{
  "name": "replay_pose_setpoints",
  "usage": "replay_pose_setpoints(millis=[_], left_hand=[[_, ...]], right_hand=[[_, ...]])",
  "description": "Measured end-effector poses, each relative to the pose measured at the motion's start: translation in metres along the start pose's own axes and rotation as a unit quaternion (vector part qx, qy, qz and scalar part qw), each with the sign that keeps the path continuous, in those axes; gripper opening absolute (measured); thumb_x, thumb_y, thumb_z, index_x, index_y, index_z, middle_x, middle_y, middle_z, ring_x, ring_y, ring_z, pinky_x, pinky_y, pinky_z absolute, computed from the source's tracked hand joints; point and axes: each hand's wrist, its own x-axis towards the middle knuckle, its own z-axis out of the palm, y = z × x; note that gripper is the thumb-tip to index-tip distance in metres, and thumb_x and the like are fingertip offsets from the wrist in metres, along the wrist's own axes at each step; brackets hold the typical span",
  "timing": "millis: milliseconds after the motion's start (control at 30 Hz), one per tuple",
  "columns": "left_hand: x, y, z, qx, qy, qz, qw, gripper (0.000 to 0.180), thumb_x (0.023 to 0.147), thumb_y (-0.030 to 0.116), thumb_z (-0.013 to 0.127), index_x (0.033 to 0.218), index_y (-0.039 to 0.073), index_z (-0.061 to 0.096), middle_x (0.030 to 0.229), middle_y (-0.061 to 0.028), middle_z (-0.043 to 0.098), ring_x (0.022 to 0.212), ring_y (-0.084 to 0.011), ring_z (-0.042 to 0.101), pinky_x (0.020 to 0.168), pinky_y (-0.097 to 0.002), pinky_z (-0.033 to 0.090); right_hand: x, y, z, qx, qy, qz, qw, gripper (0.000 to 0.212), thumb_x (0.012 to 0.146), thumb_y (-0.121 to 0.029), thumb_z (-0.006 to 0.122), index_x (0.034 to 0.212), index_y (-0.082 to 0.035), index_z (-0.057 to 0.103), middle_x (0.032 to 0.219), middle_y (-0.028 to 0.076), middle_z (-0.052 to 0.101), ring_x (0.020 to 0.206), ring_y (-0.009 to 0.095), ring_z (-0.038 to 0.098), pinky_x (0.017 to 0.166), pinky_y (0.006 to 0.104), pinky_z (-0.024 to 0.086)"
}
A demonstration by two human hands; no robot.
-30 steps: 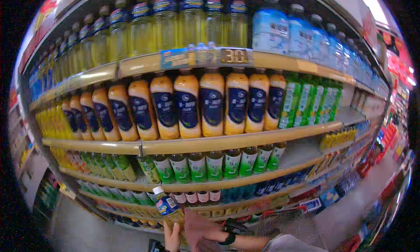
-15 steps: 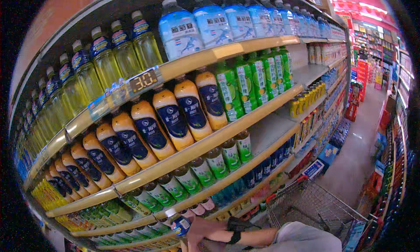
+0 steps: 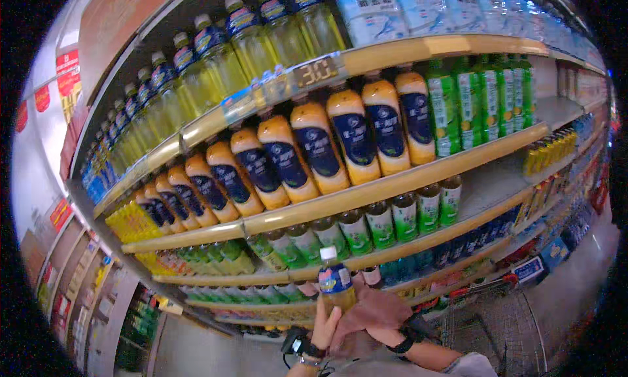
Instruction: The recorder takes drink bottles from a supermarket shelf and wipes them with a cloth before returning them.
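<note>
A drink bottle [image 3: 335, 280] with a white cap, a dark blue label and yellowish liquid stands nearly upright at the lower middle. My left hand [image 3: 323, 326] wraps round its lower left side. A dull pink-brown cloth [image 3: 373, 309] lies against the bottle's right side. My right hand [image 3: 384, 335] grips this cloth, which hides most of its fingers. Black bands circle both wrists. Similar yellow-liquid bottles [image 3: 226, 69] line the top shelf in front of me.
Orange bottles with navy labels [image 3: 314, 148] fill the middle shelf, beside green bottles [image 3: 481, 102]. Green-labelled bottles [image 3: 379, 226] stand below. A wire shopping cart [image 3: 497, 325] is at the lower right. Other shelving [image 3: 85, 279] stands at the far left, beyond the shelf's end.
My view has swung left, showing the shelf's end. The bottle has come upright from a leftward tilt. My left hand now shows clearly around it, and the cloth is more visible.
</note>
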Motion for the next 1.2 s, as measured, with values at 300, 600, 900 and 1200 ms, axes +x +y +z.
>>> replay_pose_setpoints(millis=[300, 600, 900, 1200], left_hand=[[0.006, -0.026, 0.016, -0.035, -0.079, 0.099, 0.991, 0.061, 0.087, 0.029, 0.038, 0.130, 0.000, 0.007, 0.133, -0.0129, 0.017, 0.123, -0.0202, 0.016, 0.100, -0.0296, 0.014], [-0.022, -0.040, 0.041, -0.119, -0.078, 0.054, 0.988, 0.061, 0.084, 0.018, 0.044, 0.131, 0.004, 0.009, 0.133, -0.0146, 0.017, 0.124, -0.0211, 0.014, 0.101, -0.0313, 0.013], [-0.035, -0.038, 0.029, -0.130, 0.054, 0.114, 0.984, 0.072, 0.078, 0.009, 0.054, 0.132, 0.010, 0.006, 0.129, -0.0117, 0.027, 0.113, -0.0203, 0.034, 0.093, -0.0317, 0.030], [-0.050, -0.033, -0.048, 0.038, 0.048, 0.027, 0.998, 0.073, 0.076, 0.018, 0.052, 0.132, 0.010, 0.006, 0.128, -0.0181, 0.030, 0.117, -0.0249, 0.033, 0.095, -0.0331, 0.027]], right_hand=[[0.021, 0.038, -0.003, -0.075, 0.017, 0.154, 0.985, 0.031, 0.075, -0.013, 0.052, 0.102, -0.001, 0.046, 0.090, 0.008, 0.053, 0.080, 0.018, 0.050, 0.071, 0.0307, 0.042], [0.008, 0.111, -0.004, 0.131, 0.100, 0.116, 0.979, 0.033, 0.080, -0.019, 0.049, 0.110, -0.006, 0.045, 0.106, 0.010, 0.049, 0.099, 0.022, 0.045, 0.086, 0.0312, 0.036], [0.036, 0.034, 0.012, 0.157, 0.010, -0.008, 0.987, 0.030, 0.079, -0.015, 0.051, 0.106, -0.005, 0.048, 0.105, 0.009, 0.049, 0.095, 0.021, 0.046, 0.082, 0.0320, 0.037], [0.040, 0.065, 0.085, 0.023, 0.194, -0.100, 0.976, 0.021, 0.081, -0.019, 0.051, 0.095, -0.004, 0.055, 0.092, 0.009, 0.055, 0.086, 0.022, 0.051, 0.076, 0.0333, 0.042]])
